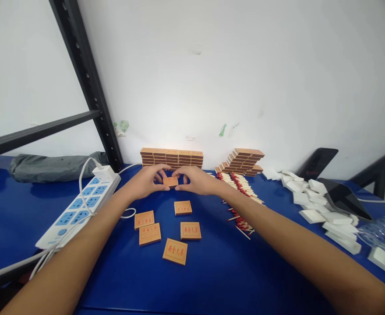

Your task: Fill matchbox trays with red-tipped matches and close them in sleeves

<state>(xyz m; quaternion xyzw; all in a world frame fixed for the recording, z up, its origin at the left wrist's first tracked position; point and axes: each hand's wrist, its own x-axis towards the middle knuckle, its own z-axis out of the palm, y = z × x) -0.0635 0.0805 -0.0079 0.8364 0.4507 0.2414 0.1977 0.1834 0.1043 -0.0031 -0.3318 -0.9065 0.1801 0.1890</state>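
Note:
Between my two hands is a small orange matchbox (170, 182) with red print, just in front of a stacked row of matchboxes (171, 158) against the wall. My left hand (147, 180) pinches its left end with thumb and fingers. At the right end, my right hand (196, 180) grips it the same way. Nearer to me lie several loose matchboxes (175, 251) on the blue table (212, 280). Right of my right hand, loose red-tipped matches (241, 188) lie in a long pile, partly behind my forearm.
A stepped stack of matchboxes (243, 162) stands behind the matches. White inner trays (313, 203) are heaped at the right, near a phone (317, 162), a dark tablet (345, 199) and a plastic bottle (383, 232). A power strip (80, 208) with cables lies left, beside a black metal post (90, 83).

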